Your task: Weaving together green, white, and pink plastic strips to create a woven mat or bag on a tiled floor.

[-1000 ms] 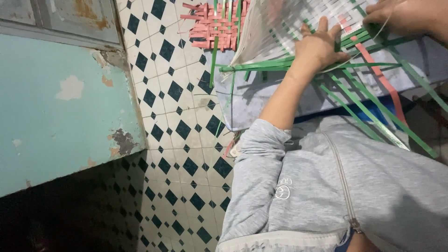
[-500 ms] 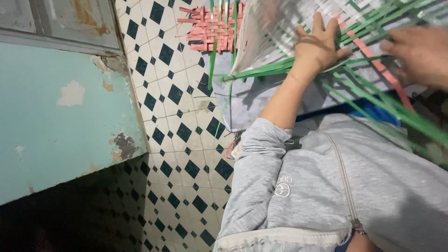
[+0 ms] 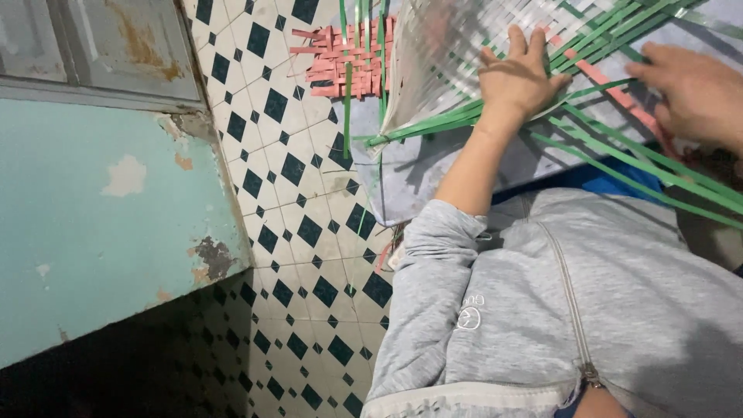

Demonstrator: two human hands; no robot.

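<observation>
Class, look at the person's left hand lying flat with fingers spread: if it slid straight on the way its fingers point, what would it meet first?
The left hand points toward the top of the picture, over the woven white mat. It would probably just meet more of that mat's weave; green strips cross slightly to one side. Depth is unclear.

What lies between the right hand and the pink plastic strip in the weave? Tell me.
Nothing visible. The right hand reaches in from the right edge, its fingertips at the pink plastic strip, which lies among loose green plastic strips. The left hand presses flat on the silver-white woven mat, left of the strip.
</observation>
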